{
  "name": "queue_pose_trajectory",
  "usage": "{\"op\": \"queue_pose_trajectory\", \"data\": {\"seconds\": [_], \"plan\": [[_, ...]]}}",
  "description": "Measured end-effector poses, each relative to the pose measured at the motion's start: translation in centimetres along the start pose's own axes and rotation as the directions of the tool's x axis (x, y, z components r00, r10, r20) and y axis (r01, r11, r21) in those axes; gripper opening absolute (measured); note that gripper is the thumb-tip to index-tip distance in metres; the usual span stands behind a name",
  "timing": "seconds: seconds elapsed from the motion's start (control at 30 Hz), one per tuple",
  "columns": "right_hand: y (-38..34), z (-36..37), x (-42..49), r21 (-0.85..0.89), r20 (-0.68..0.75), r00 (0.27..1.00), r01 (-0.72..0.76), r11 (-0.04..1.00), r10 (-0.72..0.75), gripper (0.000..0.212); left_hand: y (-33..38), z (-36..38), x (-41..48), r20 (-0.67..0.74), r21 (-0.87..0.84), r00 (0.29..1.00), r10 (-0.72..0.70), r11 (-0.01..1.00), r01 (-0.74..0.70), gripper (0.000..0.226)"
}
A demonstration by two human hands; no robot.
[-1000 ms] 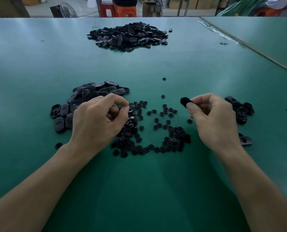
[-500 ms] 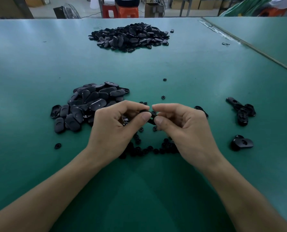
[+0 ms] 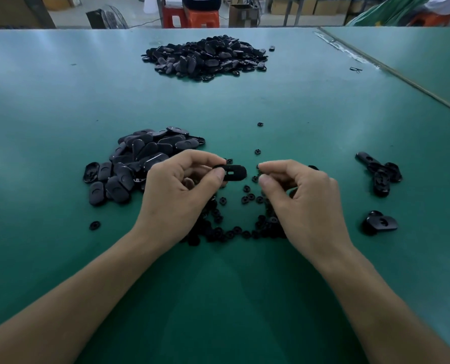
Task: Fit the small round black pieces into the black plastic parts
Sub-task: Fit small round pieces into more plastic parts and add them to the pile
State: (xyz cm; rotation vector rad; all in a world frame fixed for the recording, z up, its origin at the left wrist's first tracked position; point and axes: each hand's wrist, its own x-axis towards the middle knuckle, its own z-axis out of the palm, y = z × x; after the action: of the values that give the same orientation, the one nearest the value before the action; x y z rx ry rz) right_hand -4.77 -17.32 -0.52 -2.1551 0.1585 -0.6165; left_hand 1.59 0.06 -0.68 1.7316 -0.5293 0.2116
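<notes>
over tbl (image 3: 61, 114), l hand (image 3: 176, 195) pinches part (image 3: 233, 172) (r hand (image 3: 305, 203) just clear)

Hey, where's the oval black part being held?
Head view, centre: the oval black part is pinched by the left hand, over the small round pieces, with the right hand just right of it.

A small factory assembly floor: a broad green worktable (image 3: 61, 101) carries heaps of identical black parts (image 3: 205, 57) and loose round pieces (image 3: 245, 199). A second table (image 3: 428, 61) adjoins it. Beyond stand cartons (image 3: 323, 6), plastic stools (image 3: 192, 17) and a fan (image 3: 111, 18) on bare concrete.
</notes>
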Motion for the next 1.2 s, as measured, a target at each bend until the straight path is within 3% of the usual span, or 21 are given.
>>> {"op": "queue_pose_trajectory", "data": {"seconds": [0.07, 0.17, 0.27, 0.5, 0.67, 0.87, 1.07, 1.2], "plan": [[0.3, 0.0, 0.0, -0.21, 0.05, 0.998, 0.046, 0.976, -0.037, 0.019, -0.3, 0.0, 0.1, -0.03, 0.01, 0.999, -0.014, 1.0, 0.014, 0.008], [0.3, 0.1, -0.1, -0.352, 0.17, 0.985, 0.096, 0.931, -0.038, 0.023, -0.5, 0.0, 0.2, -0.05, 0.01, 0.999, -0.015, 1.0, 0.015, 0.006], [0.0, 0.3, -0.1, -0.365, 0.245, 0.969, 0.109, 0.924, -0.017, 0.02, -0.5, -0.1, 0.2, -0.055, 0.01, 0.998, -0.007, 1.0, 0.008, 0.008], [-0.1, 0.7, -0.1, -0.382, 0.216, 0.976, 0.103, 0.918, -0.02, 0.017, -0.3, -0.1, 0.0, -0.056, -0.015, 0.998, -0.005, 1.0, 0.004, 0.014], [-0.5, 0.7, -0.1, -0.217, 0.071, 0.994, 0.096, 0.971, -0.082, 0.02, -0.1, 0.0, -0.1, -0.031, 0.003, 1.0, 0.005, 1.0, -0.005, 0.021], [-1.1, 0.7, -0.4, 0.005, -0.013, 1.0, 0.023, 1.0, -0.023, 0.008, 0.1, 0.2, -0.4, 0.004, 0.068, 1.0, 0.018, 0.998, -0.018, 0.022], [-1.3, 1.0, -0.7, 0.069, 0.049, 0.998, 0.029, 0.997, -0.032, 0.004, 0.2, 0.3, -0.5, 0.034, 0.077, 0.999, 0.035, 0.996, -0.037, 0.022], [-1.3, 1.2, -0.8, -0.017, 0.112, 0.989, 0.097, 0.995, -0.094, 0.021, 0.1, 0.3, -0.4, 0.044, 0.098, 0.998, 0.053, 0.994, -0.057, 0.021]]}}
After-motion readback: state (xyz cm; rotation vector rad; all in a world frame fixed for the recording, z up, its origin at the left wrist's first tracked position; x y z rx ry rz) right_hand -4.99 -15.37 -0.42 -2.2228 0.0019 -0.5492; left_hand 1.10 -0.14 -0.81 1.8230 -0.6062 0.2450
